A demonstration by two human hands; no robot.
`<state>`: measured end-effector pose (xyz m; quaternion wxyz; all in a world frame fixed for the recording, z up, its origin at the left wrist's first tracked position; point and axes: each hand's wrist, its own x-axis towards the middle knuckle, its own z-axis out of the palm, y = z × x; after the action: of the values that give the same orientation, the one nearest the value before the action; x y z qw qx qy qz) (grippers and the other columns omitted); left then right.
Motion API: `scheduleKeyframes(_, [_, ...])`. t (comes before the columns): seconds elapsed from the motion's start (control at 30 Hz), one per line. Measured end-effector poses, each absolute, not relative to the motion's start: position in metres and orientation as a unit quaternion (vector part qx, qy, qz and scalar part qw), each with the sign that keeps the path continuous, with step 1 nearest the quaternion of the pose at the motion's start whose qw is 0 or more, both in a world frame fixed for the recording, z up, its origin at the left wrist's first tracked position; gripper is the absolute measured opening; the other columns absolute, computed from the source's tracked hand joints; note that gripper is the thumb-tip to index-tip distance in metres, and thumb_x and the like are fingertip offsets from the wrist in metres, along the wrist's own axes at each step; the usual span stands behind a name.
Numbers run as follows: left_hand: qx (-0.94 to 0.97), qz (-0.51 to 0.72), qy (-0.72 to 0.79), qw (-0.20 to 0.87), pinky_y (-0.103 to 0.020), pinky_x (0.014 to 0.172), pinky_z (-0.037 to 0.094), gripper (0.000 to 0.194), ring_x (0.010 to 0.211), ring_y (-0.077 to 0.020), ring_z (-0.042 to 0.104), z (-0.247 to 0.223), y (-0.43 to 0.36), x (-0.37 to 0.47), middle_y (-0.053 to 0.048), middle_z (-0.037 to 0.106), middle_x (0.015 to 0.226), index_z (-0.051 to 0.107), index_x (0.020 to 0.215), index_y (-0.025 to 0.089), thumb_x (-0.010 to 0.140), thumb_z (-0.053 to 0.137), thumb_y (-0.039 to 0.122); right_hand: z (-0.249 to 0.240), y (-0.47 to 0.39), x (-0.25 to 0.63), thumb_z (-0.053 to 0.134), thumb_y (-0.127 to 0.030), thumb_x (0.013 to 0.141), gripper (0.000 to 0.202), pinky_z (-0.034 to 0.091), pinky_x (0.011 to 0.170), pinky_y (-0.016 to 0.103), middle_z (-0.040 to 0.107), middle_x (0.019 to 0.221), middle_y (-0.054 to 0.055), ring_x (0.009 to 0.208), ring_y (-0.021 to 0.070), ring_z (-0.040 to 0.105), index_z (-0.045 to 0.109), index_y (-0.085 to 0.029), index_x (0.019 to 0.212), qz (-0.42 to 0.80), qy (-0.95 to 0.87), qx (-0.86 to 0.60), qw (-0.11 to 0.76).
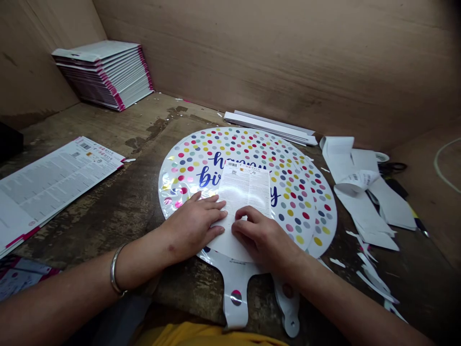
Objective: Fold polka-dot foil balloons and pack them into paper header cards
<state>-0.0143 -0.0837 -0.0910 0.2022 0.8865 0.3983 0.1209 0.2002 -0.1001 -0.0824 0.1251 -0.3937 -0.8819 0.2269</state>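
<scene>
A white printed card [245, 192] with a barcode at its top lies on a round polka-dot birthday board [190, 149] that has a handle at the bottom. My left hand [198, 218] rests flat across the card's left edge, fingers spread. On the card's lower right, my right hand [262, 235] is curled, with thumb and forefinger drawn together; anything between them is too small or hidden to make out. Beneath the top board, a second dotted board [326, 216] sticks out to the right.
A stack of white-and-pink packs [108, 72] stands at the back left. Printed cards [61, 182] lie at the left. White strips [270, 127] sit behind the boards. At the right are crumpled label backing [367, 192], paper scraps [374, 283] and scissors [394, 166].
</scene>
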Motion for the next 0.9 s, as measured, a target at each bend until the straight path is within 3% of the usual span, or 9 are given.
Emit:
scheduleKeyframes(0.07, [0.887,0.122,0.396,0.203,-0.055,0.105,0.026,0.03,0.127,-0.027,0.042,-0.091,-0.084,-0.015,-0.006,0.055,0.131,0.06,0.116,0.021,0.087,0.054,0.029,-0.078,-0.1,0.204,0.046,-0.015,0.089,0.013,0.047,0.07,0.025,0.055,0.1,0.005,0.081,0.0126,0.057,0.057,-0.019,0.085,0.244,-0.874,-0.4,0.126])
scheduleKeyframes(0.23, [0.889,0.122,0.392,0.201,-0.054,0.105,0.027,0.031,0.127,-0.0268,0.043,-0.091,-0.082,-0.015,-0.007,0.055,0.131,0.06,0.116,0.021,0.087,0.055,0.03,-0.072,-0.085,0.201,0.046,-0.016,0.089,0.015,0.046,0.074,0.027,0.057,0.098,0.005,0.085,0.0145,0.056,0.057,-0.018,0.099,0.225,-0.884,-0.395,0.11])
scheduleKeyframes(0.5, [0.886,0.12,0.396,0.21,-0.054,0.106,0.026,0.031,0.127,-0.0268,0.043,-0.09,-0.082,-0.015,-0.007,0.054,0.131,0.06,0.115,0.02,0.085,0.057,0.029,-0.077,-0.065,0.19,0.043,-0.019,0.092,0.018,0.045,0.07,0.025,0.057,0.092,0.004,0.08,0.0135,0.056,0.061,-0.018,0.092,0.226,-0.921,-0.31,0.06])
scheduleKeyframes(0.63, [0.884,0.124,0.397,0.212,-0.054,0.106,0.026,0.03,0.127,-0.0256,0.043,-0.091,-0.081,-0.015,-0.006,0.055,0.131,0.06,0.114,0.021,0.085,0.057,0.029,-0.077,-0.062,0.179,0.041,-0.018,0.091,0.018,0.046,0.071,0.029,0.057,0.098,0.007,0.084,0.0165,0.055,0.056,-0.017,0.102,0.212,-0.93,-0.297,0.045])
scheduleKeyframes(0.73, [0.885,0.126,0.396,0.21,-0.054,0.106,0.026,0.031,0.127,-0.0256,0.043,-0.093,-0.081,-0.016,-0.006,0.055,0.131,0.059,0.116,0.021,0.086,0.056,0.031,-0.064,-0.072,0.19,0.041,-0.019,0.089,0.013,0.046,0.073,0.032,0.055,0.093,0.007,0.082,0.0173,0.053,0.053,-0.017,0.092,0.264,-0.901,-0.337,0.069])
scheduleKeyframes(0.83, [0.885,0.124,0.396,0.209,-0.054,0.106,0.026,0.032,0.127,-0.0258,0.043,-0.093,-0.081,-0.018,-0.006,0.054,0.132,0.059,0.117,0.022,0.087,0.055,0.032,-0.041,-0.105,0.241,0.039,-0.028,0.092,0.016,0.048,0.062,0.027,0.055,0.08,0.004,0.069,0.0142,0.052,0.051,-0.021,0.085,0.42,-0.795,-0.427,0.097])
scheduleKeyframes(0.9, [0.887,0.121,0.393,0.21,-0.054,0.106,0.026,0.032,0.127,-0.0259,0.043,-0.092,-0.081,-0.019,-0.006,0.054,0.132,0.059,0.117,0.022,0.087,0.055,0.031,-0.028,-0.133,0.287,0.04,-0.036,0.092,0.02,0.041,0.041,0.022,0.057,0.073,0.003,0.051,0.0116,0.047,0.052,-0.024,0.082,0.477,-0.713,-0.505,0.1])
